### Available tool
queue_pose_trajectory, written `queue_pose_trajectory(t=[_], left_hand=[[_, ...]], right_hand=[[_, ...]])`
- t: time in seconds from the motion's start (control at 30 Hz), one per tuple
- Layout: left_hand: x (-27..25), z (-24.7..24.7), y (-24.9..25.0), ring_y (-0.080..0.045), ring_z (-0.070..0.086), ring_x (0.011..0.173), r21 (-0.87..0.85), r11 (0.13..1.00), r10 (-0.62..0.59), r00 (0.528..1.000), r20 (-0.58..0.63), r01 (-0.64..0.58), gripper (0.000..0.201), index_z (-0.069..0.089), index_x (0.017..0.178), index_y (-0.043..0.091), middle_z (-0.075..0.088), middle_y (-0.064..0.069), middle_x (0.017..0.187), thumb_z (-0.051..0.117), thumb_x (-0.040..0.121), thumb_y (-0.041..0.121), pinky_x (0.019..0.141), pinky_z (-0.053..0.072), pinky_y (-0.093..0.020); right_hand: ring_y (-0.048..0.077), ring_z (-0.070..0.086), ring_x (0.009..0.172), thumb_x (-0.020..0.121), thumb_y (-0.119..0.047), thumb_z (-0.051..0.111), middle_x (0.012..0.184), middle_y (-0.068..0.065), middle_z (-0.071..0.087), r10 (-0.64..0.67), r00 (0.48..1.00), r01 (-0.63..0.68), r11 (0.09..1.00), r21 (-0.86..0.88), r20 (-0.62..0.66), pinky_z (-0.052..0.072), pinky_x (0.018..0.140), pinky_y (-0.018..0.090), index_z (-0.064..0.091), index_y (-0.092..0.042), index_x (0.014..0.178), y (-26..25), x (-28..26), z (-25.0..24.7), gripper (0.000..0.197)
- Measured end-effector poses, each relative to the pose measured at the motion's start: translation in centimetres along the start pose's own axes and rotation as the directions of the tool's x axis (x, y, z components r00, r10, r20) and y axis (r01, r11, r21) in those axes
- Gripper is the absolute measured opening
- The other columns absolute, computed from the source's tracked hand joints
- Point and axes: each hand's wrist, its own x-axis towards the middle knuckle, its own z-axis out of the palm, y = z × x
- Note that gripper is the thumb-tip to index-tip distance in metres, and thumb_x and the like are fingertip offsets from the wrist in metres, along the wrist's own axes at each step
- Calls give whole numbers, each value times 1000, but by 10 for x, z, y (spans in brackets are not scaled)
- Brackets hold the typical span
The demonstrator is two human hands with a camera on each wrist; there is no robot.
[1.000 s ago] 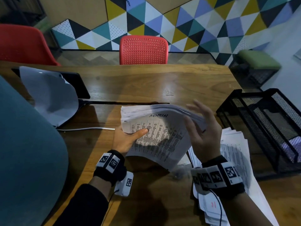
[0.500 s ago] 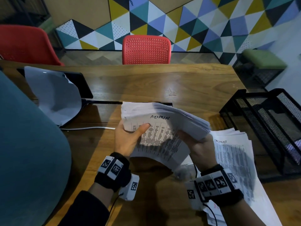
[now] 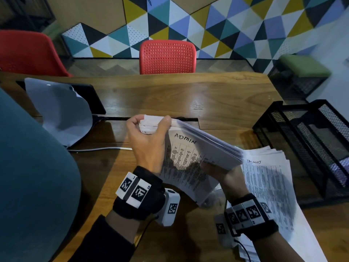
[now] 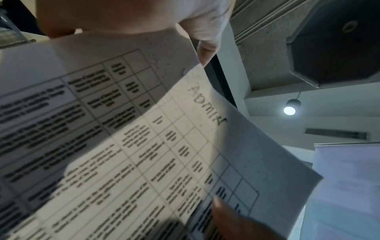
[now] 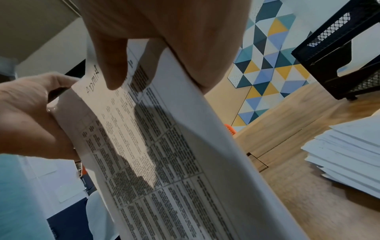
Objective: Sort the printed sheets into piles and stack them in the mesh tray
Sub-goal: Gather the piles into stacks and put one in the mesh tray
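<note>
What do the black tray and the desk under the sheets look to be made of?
Mesh tray: apparently metal, matte black; fine see-through wire mesh in a solid frame. Table: wood or wood veneer, glossy brown; visible grain and light reflections.

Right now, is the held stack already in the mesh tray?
No, both hands grip the stack above the table, left of the mesh tray.
</note>
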Motion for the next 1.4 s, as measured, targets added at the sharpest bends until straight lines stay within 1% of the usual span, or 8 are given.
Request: queue_pose_trajectory(t=[0.4,0.6,0.73,0.8,0.87,1.0,1.17,1.4], left_hand=[[14,-8,12,-19,61,109,209,962,-175,984,-17,175,68,47,103,33,58,3,114,87,56,59,94,52,-37],[10,-4,29,-5,57,100,498,842,248,969,-10,-210,55,52,114,19,60,11,105,79,76,47,96,48,-36],[-10,3,47,-17,57,121,460,348,504,577,643,-817,60,63,122,20,66,3,120,52,86,66,108,34,-58],[-17,8,48,-17,47,135,395,66,164,401,901,-916,81,57,133,25,62,6,131,36,79,82,115,21,-61],[-18,9,42,-18,45,137,361,-82,-97,368,925,-929,85,47,139,27,58,5,136,48,74,82,117,17,-61],[-8,14,37,-15,64,103,319,-62,-31,321,947,-946,41,58,121,27,67,9,108,71,85,42,111,36,-51],[6,10,47,-11,59,63,272,91,87,279,956,-958,9,60,87,28,59,12,70,69,89,29,75,53,-35],[70,-9,60,-10,51,59,452,456,277,605,746,-767,18,63,74,26,58,8,62,76,84,35,53,34,-25]], right_hand=[[15,68,86,73,8,74,87,-2,73,116,993,-115,992,-43,22,56,68,27,64,-9,101,22,1,-1,34],[9,67,85,76,4,73,89,-2,72,82,996,-80,993,-84,20,56,70,25,63,-11,103,24,-1,1,32],[6,66,84,80,-4,73,88,5,68,67,997,-60,987,-150,43,54,72,25,63,-9,98,26,-1,0,22],[-14,61,83,81,-26,74,86,-11,69,89,992,-65,971,-231,92,48,74,16,56,-19,93,26,0,0,22],[-17,59,90,76,-37,73,95,-28,68,58,993,-30,963,-269,98,48,80,12,52,-27,100,22,1,2,34],[4,62,82,81,-1,71,87,-6,67,38,997,-21,970,-241,66,52,72,20,60,-25,97,23,4,-1,31],[16,69,84,73,-25,79,88,2,72,136,991,-122,930,-348,17,60,72,37,67,-15,94,40,-4,-7,26],[13,67,77,90,-43,52,86,1,70,20,1000,-12,818,-576,7,57,63,28,63,-17,103,25,-29,-28,31]])
